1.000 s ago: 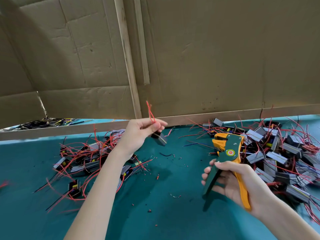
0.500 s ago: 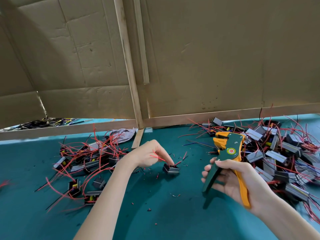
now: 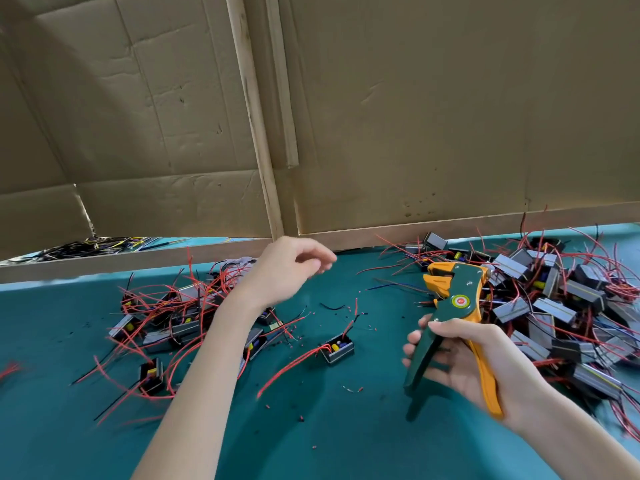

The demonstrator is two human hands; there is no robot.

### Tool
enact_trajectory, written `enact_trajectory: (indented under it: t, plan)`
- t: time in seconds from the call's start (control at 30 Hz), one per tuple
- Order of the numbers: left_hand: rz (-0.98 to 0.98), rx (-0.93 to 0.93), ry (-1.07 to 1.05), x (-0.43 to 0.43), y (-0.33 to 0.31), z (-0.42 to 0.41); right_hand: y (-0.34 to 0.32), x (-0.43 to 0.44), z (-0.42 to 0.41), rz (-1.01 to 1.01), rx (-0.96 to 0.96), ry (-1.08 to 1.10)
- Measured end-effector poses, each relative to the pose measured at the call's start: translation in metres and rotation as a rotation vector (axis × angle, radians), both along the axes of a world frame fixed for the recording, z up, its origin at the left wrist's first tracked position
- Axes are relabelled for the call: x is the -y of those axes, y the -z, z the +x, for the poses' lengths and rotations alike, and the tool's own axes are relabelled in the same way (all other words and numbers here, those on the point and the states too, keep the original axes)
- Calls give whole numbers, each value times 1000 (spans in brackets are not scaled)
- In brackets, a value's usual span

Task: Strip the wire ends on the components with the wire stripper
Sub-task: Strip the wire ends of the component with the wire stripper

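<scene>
My right hand (image 3: 474, 362) grips the handles of a green and orange wire stripper (image 3: 450, 306), jaws pointing up and left. My left hand (image 3: 291, 268) hovers empty above the table, fingers loosely curled. One small black component (image 3: 337, 348) with red wires lies alone on the teal table (image 3: 346, 427) between my hands. A pile of grey and black components (image 3: 554, 306) with red wires sits at the right, behind the stripper. Another pile of components (image 3: 180, 320) with tangled red wires lies at the left, partly hidden by my left forearm.
A cardboard wall (image 3: 415, 116) with wooden strips (image 3: 256, 116) stands along the table's far edge. Dark wires (image 3: 86, 245) lie behind the left strip. Small red and black insulation bits (image 3: 353, 389) are scattered over the table's middle.
My left hand has let go of the component, which now lies on the table, and has risen and moved back. The stripper in my right hand has barely moved.
</scene>
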State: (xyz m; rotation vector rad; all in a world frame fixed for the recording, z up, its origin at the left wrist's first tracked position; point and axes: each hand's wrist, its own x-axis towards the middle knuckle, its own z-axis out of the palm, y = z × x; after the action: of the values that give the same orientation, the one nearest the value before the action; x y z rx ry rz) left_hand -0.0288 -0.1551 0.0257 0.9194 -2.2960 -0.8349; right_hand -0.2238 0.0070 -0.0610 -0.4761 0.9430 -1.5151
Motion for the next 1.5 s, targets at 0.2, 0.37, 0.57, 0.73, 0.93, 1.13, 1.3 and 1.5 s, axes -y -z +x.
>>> enact_trajectory:
  t: [0.2,0.37,0.57,0.73,0.93,1.13,1.3,1.5]
  plan:
    - [-119,329,-77,-19,33,-38,0,1,2,17,2,2]
    - [59,320,90,-10,59,-39,-3,-1,2,-4,-6,-3]
    - [188,202,141,-2,77,-38,-4,-4,5,-14,-14,-44]
    - [266,26,175,-6,84,-40,-1,-1,4,11,-29,-48]
    - [295,-385,151,-11,52,-40,0,2,1,-9,-101,-55]
    - [236,-462,209,-26,24,-38,-7,-4,4,-120,-208,-204]
    - [253,-397,247,-34,17,-37,-13,-6,9,-183,-199,-238]
    - [286,-337,288,-36,10,-32,-17,-11,12,-208,-245,-256]
